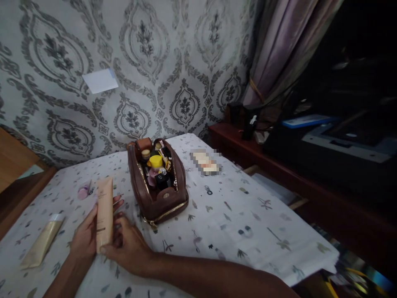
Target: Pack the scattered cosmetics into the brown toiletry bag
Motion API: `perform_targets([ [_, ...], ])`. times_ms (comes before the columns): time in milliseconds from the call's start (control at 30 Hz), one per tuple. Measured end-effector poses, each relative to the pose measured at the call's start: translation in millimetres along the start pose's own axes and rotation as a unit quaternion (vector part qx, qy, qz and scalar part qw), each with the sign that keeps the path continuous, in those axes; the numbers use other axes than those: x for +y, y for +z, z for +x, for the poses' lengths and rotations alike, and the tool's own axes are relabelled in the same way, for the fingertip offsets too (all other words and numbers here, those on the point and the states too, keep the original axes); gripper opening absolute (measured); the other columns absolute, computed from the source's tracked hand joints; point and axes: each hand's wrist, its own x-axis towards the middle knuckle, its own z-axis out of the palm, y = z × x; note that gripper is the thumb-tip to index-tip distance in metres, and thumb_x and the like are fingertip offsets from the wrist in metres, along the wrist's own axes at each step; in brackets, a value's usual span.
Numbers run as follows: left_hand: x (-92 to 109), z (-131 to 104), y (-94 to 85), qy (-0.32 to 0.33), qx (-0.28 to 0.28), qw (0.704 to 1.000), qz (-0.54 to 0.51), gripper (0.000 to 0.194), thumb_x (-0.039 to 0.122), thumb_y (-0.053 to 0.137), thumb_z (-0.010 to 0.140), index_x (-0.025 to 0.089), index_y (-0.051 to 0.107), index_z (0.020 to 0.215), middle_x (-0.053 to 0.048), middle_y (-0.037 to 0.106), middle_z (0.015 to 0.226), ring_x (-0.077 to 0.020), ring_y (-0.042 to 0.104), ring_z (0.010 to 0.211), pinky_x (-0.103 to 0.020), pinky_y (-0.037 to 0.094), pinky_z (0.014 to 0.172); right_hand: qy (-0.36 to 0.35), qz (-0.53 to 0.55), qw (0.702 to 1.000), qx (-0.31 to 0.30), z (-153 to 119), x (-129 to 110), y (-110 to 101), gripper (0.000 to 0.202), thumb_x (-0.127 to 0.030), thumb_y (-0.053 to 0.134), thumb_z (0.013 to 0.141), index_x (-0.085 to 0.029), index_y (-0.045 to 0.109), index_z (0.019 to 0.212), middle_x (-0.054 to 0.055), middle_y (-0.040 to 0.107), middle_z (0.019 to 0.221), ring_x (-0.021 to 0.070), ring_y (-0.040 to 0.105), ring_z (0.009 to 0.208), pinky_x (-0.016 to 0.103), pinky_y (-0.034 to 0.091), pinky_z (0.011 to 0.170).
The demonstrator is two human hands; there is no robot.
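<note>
Hands at lower left of the table: left hand (84, 240) and right hand (128, 244) both grip a peach-beige tube (104, 213), held upright just above the tablecloth (235, 223). Left fingers wrap the tube's left edge from behind, fingertips (118, 203) peeking out past its right side; right fingers curl around the lower right part, thumb pressed near the bottom end. Both hands are closed on the tube, neither loose. Tube stands in front of and just left of a brown toiletry bag (158, 198), apart from it. Bag sits unzipped mid-table, packed with small cosmetics: a yellow cap (155, 160), a black round lid (161, 179), other bits too small to tell. Second tube (41, 245), pale cream with a clear end, lies flat on the cloth to the left of the hands, not touched. Small pink item (83, 192) lies beyond the held tube, near the far left of the cloth. Blurred flat object (205, 162) lies to the right of the bag. Patterned wallpaper (161, 70) behind, with a white paper note (100, 80) stuck on it. Curtain (279, 49) at upper right, dark wooden shelf (248, 145) beside the table.
</note>
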Motion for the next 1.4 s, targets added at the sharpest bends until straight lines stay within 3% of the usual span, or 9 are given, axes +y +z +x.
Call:
perform_targets([
  [200, -0.3, 1.0, 3.7, 0.031, 0.064, 0.997, 0.012, 0.043, 0.019, 0.041, 0.094, 0.017, 0.059, 0.132, -0.008, 0.078, 0.086, -0.0227, 0.074, 0.065, -0.034, 0.064, 0.061, 0.014, -0.015, 1.000, 0.009, -0.4, -1.9, -0.9, 0.059, -0.030, 0.075, 0.067, -0.021, 0.053, 0.121, 0.002, 0.064, 0.091, 0.0196, 0.061, 0.076, 0.030, 0.050, 0.066],
  [300, -0.4, 2.6, 5.1, 0.050, 0.085, 0.995, 0.012, 0.039, 0.017, 0.047, 0.091, 0.017, 0.062, 0.127, -0.006, 0.078, 0.081, -0.0209, 0.073, 0.062, -0.032, 0.064, 0.063, 0.022, -0.029, 0.999, 0.008, -1.9, -6.4, -2.1, 0.052, -0.031, 0.074, 0.068, -0.020, 0.057, 0.115, 0.003, 0.064, 0.089, 0.0202, 0.061, 0.076, 0.031, 0.051, 0.068],
  [433, 0.6, 3.2, 3.3, 0.064, 0.083, 0.994, 0.012, 0.038, 0.013, 0.048, 0.088, 0.014, 0.063, 0.124, -0.006, 0.077, 0.082, -0.0209, 0.074, 0.064, -0.031, 0.063, 0.061, 0.013, -0.040, 0.999, 0.013, -2.4, -10.8, -3.5, 0.033, -0.029, 0.073, 0.069, -0.019, 0.061, 0.098, 0.002, 0.064, 0.083, 0.0203, 0.061, 0.075, 0.031, 0.051, 0.070],
  [700, -1.9, 7.0, -4.2, 0.083, 0.058, 0.995, 0.008, 0.040, 0.013, 0.062, 0.076, 0.016, 0.066, 0.116, -0.005, 0.078, 0.080, -0.0213, 0.073, 0.062, -0.028, 0.062, 0.057, -0.025, 0.021, 0.999, 0.008, 2.9, 8.9, 2.8, 0.041, -0.029, 0.070, 0.075, -0.019, 0.057, 0.113, 0.001, 0.065, 0.086, 0.0166, 0.063, 0.073, 0.025, 0.051, 0.062],
  [967, -0.8, 5.4, -4.1, 0.090, 0.025, 0.995, -0.021, 0.040, 0.011, 0.064, 0.074, 0.014, 0.066, 0.114, -0.005, 0.077, 0.079, -0.0218, 0.073, 0.070, -0.028, 0.062, 0.064, -0.027, 0.062, 0.997, 0.026, 4.3, 13.7, 7.2, 0.039, -0.030, 0.073, 0.075, -0.021, 0.056, 0.109, -0.001, 0.062, 0.084, 0.0158, 0.062, 0.075, 0.026, 0.052, 0.065],
  [1200, -0.8, 5.0, -9.6, 0.044, -0.024, 0.998, -0.030, 0.039, 0.021, 0.059, 0.079, 0.016, 0.063, 0.118, -0.007, 0.076, 0.080, -0.0233, 0.072, 0.065, -0.032, 0.060, 0.055, -0.044, 0.134, 0.990, 0.006, -4.0, -12.3, 4.9, 0.034, -0.028, 0.070, 0.076, -0.021, 0.056, 0.106, 0.000, 0.063, 0.087, 0.0165, 0.062, 0.079, 0.025, 0.051, 0.063],
  [1300, 0.0, 5.6, -13.7, 0.030, -0.050, 0.998, -0.039, 0.044, 0.025, 0.064, 0.074, 0.019, 0.064, 0.118, -0.006, 0.077, 0.085, -0.0236, 0.072, 0.067, -0.034, 0.061, 0.059, -0.061, 0.165, 0.984, -0.004, -13.3, -35.4, -4.6, 0.033, -0.027, 0.068, 0.075, -0.021, 0.057, 0.105, 0.000, 0.063, 0.088, 0.0154, 0.061, 0.080, 0.022, 0.049, 0.061],
  [1400, 0.4, 7.4, -14.6, 0.025, -0.045, 0.998, -0.045, 0.036, 0.028, 0.069, 0.070, 0.018, 0.069, 0.105, -0.005, 0.076, 0.083, -0.0225, 0.071, 0.067, -0.033, 0.060, 0.064, -0.068, 0.166, 0.984, 0.000, -23.2, -59.8, -20.7, 0.034, -0.029, 0.071, 0.073, -0.020, 0.058, 0.103, -0.001, 0.063, 0.087, 0.0132, 0.059, 0.077, 0.021, 0.045, 0.061],
])
